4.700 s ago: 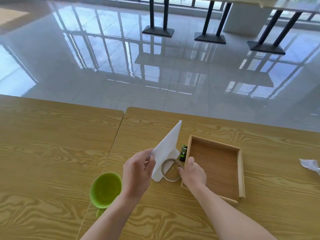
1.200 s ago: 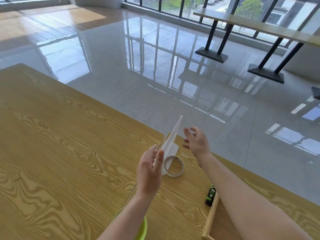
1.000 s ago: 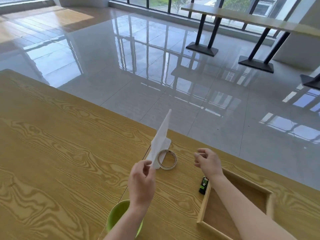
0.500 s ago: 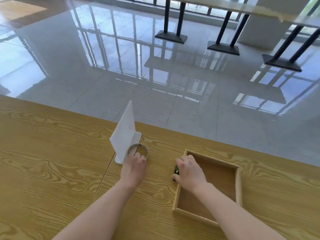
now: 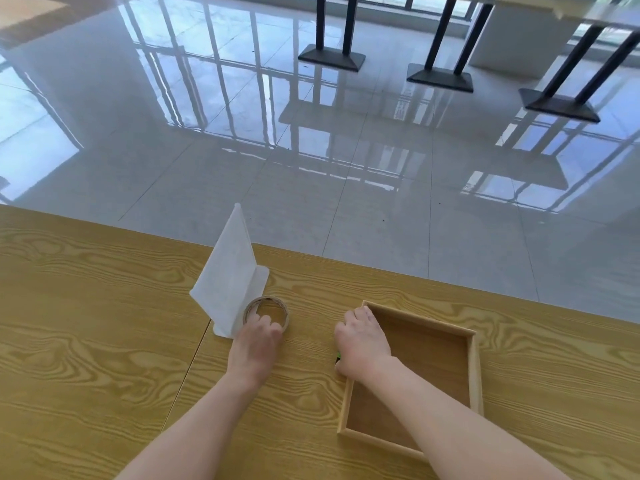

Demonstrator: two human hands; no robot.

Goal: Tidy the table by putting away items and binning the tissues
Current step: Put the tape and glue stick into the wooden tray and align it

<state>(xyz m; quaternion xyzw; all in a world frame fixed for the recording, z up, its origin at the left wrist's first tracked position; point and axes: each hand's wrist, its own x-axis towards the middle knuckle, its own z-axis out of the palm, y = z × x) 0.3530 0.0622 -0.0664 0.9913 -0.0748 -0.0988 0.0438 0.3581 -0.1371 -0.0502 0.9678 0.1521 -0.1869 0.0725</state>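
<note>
Your left hand (image 5: pixel 254 344) grips the tape (image 5: pixel 266 312); your right hand (image 5: pixel 362 348) covers a green item (image 5: pixel 337 356) beside the tray (image 5: pixel 474 372), grip unclear

White stand (image 5: pixel 228 275) — yellow wood-grain table (image 5: pixel 86 341).

My left hand (image 5: pixel 254 344) and right hand (image 5: pixel 363 342) are bare; both forearms uncovered, no sleeves, rings or watch

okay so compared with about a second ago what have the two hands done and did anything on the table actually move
The left hand let go of the white paper stand and dropped onto the tape roll. The right hand came down from mid-air over the small green item at the wooden tray. Stand, roll and tray stayed put.
</note>
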